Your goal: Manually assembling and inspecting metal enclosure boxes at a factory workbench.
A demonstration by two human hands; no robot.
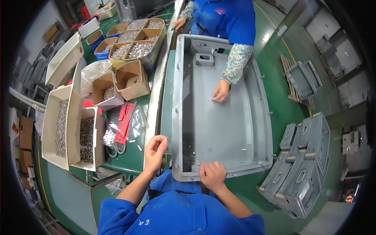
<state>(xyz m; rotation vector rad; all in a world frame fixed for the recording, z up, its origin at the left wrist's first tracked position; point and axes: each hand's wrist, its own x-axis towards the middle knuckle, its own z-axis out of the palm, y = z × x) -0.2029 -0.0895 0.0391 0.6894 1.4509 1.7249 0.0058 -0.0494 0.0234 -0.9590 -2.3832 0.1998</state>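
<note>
A large grey metal casing [178,129] lies open side up in front of me, with small studs along its rim. My right hand [212,174] is over its near wall, fingers curled down; what they hold, if anything, is hidden. Left of the casing's near corner, my left hand [156,153] is raised, thumb and fingertips pressed together. Anything between those fingertips is too small to name. Across from me, a co-worker in blue reaches a pinched hand [221,91] over the casing floor. A tiny pale piece [244,149] lies inside near my end.
On the green bench at left stand a divided bin of small metal parts [150,58], cardboard boxes [132,86] and cream tubs of parts [50,133]. A red dotted sheet [124,121] and scissors lie there. Grey metal boxes [301,188] are stacked at right.
</note>
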